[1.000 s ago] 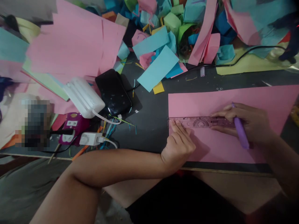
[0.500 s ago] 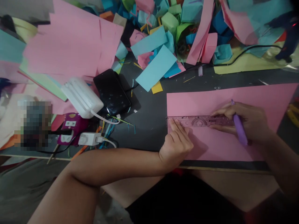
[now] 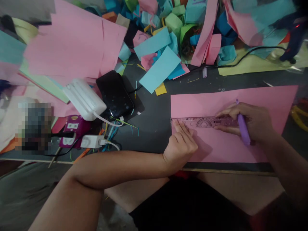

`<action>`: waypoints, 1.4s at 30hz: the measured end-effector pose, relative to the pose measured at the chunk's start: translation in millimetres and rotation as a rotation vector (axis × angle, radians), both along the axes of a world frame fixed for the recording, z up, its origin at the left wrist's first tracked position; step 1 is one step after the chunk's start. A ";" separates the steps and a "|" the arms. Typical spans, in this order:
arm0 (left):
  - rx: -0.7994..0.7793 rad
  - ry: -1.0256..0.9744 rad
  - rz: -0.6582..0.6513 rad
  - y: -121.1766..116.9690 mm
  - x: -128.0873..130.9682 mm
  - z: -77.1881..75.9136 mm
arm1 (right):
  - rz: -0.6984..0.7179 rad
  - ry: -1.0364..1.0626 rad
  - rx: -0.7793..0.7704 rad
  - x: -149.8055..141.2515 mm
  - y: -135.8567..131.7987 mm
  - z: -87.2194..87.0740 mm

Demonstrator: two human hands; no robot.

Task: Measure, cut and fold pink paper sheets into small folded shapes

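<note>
A clear ruler (image 3: pixel 190 123) with a protractor cut-out lies flat across a large pink paper sheet (image 3: pixel 231 150), its left end at the sheet's left edge. My left hand (image 3: pixel 181 142) presses on the ruler's left part with two fingers stretched out and the others curled under. Toward the ruler's right end, my right hand (image 3: pixel 256 122) straddles it, thumb and fingertips at its opposite long edges. A purple pen (image 3: pixel 244 130) is tucked in that same hand, slanting across the ruler. My right palm hides the ruler's far end.
Folded coloured paper pieces (image 3: pixel 173 24) crowd the back. Pink sheets (image 3: pixel 74 45) are stacked at left, near a white power bank (image 3: pixel 84 99), a black box-like device (image 3: pixel 115 93) and a purple socket block (image 3: pixel 74 130). A black cord (image 3: pixel 255 49) runs to a dark glue gun (image 3: pixel 292 41).
The whole view has shifted slightly. Both hands keep the same places on the ruler, and the pen stays in my right hand.
</note>
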State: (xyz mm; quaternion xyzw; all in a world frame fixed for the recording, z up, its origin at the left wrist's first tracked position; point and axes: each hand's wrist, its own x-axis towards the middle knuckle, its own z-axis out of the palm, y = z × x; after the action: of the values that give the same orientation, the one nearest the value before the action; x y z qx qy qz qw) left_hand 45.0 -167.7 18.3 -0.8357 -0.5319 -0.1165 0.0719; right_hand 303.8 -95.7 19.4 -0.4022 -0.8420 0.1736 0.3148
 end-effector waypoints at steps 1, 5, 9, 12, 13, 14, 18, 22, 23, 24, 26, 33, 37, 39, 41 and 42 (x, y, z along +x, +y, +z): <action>-0.007 0.001 0.003 0.7 0.2 0.6 | -0.003 0.000 0.007 0.4 -0.1 -0.1; 0.055 0.042 0.001 3.4 1.2 2.8 | -0.011 0.002 -0.005 0.6 -0.4 -1.5; 0.117 0.071 -0.009 3.7 1.9 2.3 | -0.016 0.018 -0.025 0.5 -0.2 -2.5; 0.099 0.079 0.010 2.3 1.8 -0.5 | -0.021 0.016 -0.050 1.7 -0.4 -3.2; 0.091 0.076 0.015 1.8 1.6 -1.6 | -0.022 0.015 -0.052 2.2 -0.6 -3.4; 0.073 0.064 0.019 1.3 1.4 -2.6 | -0.020 0.009 -0.054 2.6 -0.7 -3.5; -0.047 -0.011 0.012 1.5 0.8 -3.3 | -0.007 0.000 -0.022 2.1 -0.1 -3.6; -0.050 0.016 -0.001 6.3 1.9 4.0 | 0.008 0.001 -0.020 0.9 1.1 -2.5; -0.056 0.022 -0.001 7.8 2.4 6.5 | 0.010 0.003 -0.021 0.7 1.4 -2.0; -0.065 0.029 -0.001 9.3 3.1 8.8 | 0.009 0.004 -0.017 0.5 1.6 -1.6; -0.066 0.050 -0.008 11.4 4.0 11.6 | 0.001 -0.004 -0.009 0.2 2.0 -0.9; 0.092 0.107 -0.062 7.3 0.8 -3.4 | 0.020 0.014 -0.057 -0.9 4.4 0.1; 0.135 0.133 -0.068 6.1 -0.7 -7.9 | 0.016 0.025 -0.083 -1.0 5.2 1.1; 0.074 0.098 -0.067 7.9 -0.6 -6.0 | 0.018 0.034 -0.104 -1.4 5.7 2.0; 0.012 0.066 -0.068 10.3 -0.1 -3.1 | 0.011 0.033 -0.116 -2.1 5.9 3.2; -0.005 0.061 -0.068 11.3 0.1 -2.0 | 0.008 0.031 -0.115 -2.6 5.9 3.7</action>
State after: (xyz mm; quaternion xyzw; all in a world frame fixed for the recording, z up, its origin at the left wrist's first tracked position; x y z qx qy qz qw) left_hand 45.1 -156.4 16.3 -0.8565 -0.5012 -0.0919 0.0821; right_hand 301.2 -89.7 23.1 -0.4136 -0.8273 0.2291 0.3033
